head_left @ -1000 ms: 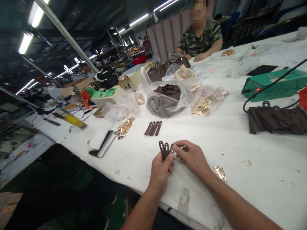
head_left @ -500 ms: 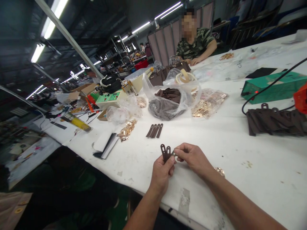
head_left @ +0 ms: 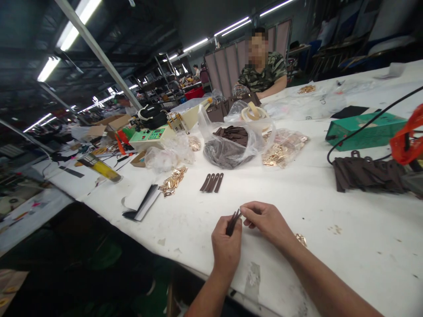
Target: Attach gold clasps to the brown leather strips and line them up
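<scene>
Gripping, left hand (head_left: 226,242): one bunch of slim dark brown straps (head_left: 231,225), held upright above the near edge of the white-covered worktop (head_left: 280,189), fingers curled around the lower part, upper ends protruding.

Right hand (head_left: 259,215): thumb and fingertips closed together on the upper end of the nearest strap in that bunch; any smaller piece between them is too small to tell.

Ahead of the hands: four matching dark brown straps with holed, rounded ends (head_left: 211,182), laid side by side in a slanting row. Left of these: a loose heap of flat gold-coloured metal pieces (head_left: 173,181), with a folded black-and-white sheet (head_left: 142,204) just beside it. Beside the right forearm: a small cluster of shiny gold-coloured pieces (head_left: 301,240), partly hidden.

Behind the row: an open clear plastic bag of dark brown straps (head_left: 228,154); to its right, a clear plastic bag of gold-coloured metal pieces (head_left: 284,147).

Far right: a green box-shaped device (head_left: 366,130), a black cable running across it; in front, a thick pile of dark brown straps (head_left: 366,174).

Left rear: a cream machine with a green control panel (head_left: 148,135).

Across the worktop: one seated person in a camouflage shirt (head_left: 264,79).
</scene>
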The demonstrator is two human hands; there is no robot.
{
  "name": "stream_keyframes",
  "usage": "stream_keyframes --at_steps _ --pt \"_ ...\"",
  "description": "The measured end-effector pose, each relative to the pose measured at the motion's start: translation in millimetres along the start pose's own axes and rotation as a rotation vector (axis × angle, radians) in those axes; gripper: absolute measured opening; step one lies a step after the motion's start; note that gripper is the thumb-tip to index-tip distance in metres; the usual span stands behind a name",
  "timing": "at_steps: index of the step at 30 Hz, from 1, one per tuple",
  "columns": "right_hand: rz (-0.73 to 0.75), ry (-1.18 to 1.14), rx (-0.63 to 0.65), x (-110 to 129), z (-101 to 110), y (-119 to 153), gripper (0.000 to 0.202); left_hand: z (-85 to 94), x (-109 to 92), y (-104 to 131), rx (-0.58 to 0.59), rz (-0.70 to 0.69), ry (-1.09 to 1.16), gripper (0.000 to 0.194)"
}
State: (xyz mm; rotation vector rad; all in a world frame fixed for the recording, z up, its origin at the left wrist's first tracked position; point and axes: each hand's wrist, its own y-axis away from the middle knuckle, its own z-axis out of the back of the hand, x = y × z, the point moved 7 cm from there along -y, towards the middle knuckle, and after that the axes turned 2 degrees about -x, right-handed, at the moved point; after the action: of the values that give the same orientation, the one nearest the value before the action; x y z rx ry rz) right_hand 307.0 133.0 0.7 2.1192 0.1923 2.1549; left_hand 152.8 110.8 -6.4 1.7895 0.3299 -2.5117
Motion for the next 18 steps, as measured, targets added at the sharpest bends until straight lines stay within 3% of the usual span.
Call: stream_keyframes --at_steps 5,11,14,18 --pt "-0.045 -0.120 0.026 -18 -5 -6 0.043 8.1 -5 -6 0.094 -0.120 -0.052 0.010" --pt "-0.056 -0.127 -0.032 -19 -3 -25 0.044 15.3 8 -11 0.149 -0.014 0.037 0.018" --pt "-0.044 -0.068 -0.057 -4 2 -48 0.038 18.7 15 -14 0.128 0.057 0.130 0.022" --pt "-0.026 0.034 -0.064 9 -1 -99 0.025 28.5 21 -17 0.055 0.133 0.238 0.028"
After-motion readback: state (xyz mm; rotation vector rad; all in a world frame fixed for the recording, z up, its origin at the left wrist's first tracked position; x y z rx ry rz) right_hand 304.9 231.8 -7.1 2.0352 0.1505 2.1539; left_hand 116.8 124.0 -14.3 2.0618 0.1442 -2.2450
